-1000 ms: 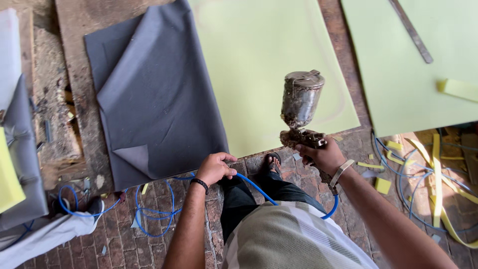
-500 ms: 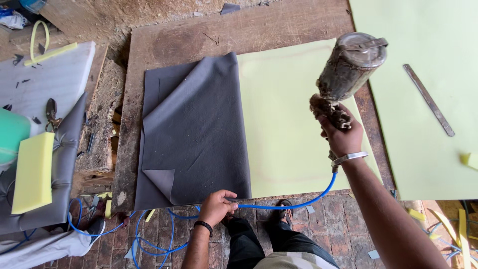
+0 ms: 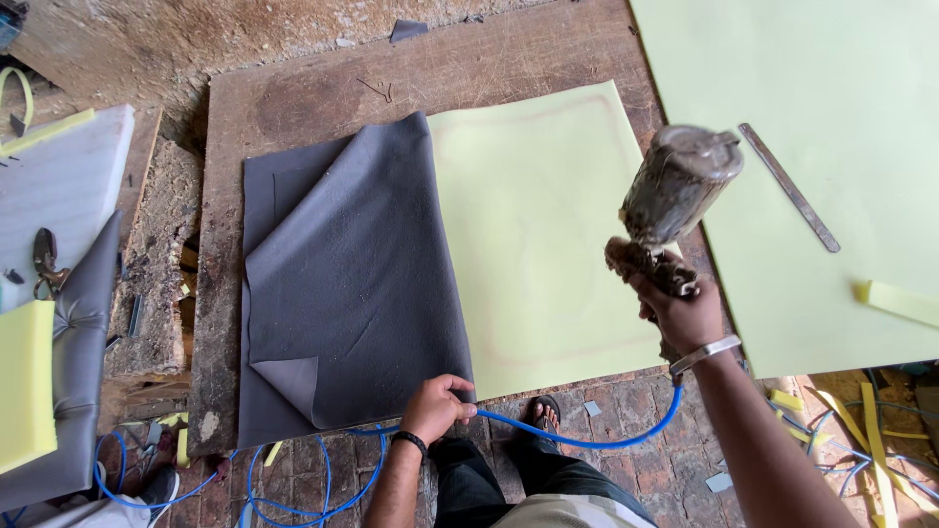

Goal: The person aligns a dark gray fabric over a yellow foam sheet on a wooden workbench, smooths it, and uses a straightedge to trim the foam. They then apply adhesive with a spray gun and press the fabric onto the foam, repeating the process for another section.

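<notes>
A wooden board (image 3: 293, 108) on brick floor carries grey fabric (image 3: 342, 284) over pale foam (image 3: 548, 225). Right hand (image 3: 680, 313) grips a spray gun (image 3: 670, 200) above the foam; left hand (image 3: 435, 409) pinches the fabric's near edge.

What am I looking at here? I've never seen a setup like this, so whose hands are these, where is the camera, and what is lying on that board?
There is no machine here: a person works with two bare hands, and the one picture comes from a camera on their head, looking down. You see their legs and a sandalled foot at the bottom.

The right hand grips a worn metal spray gun with a cup on top, raised above the work. A thin blue hose runs from below it across to the left hand, which holds the hose at the near edge of a dark grey fabric sheet.

The fabric lies half folded back over a pale yellow-green foam sheet, both on a rough wooden board. To the right lies a larger foam sheet with a flat metal ruler on it.
</notes>
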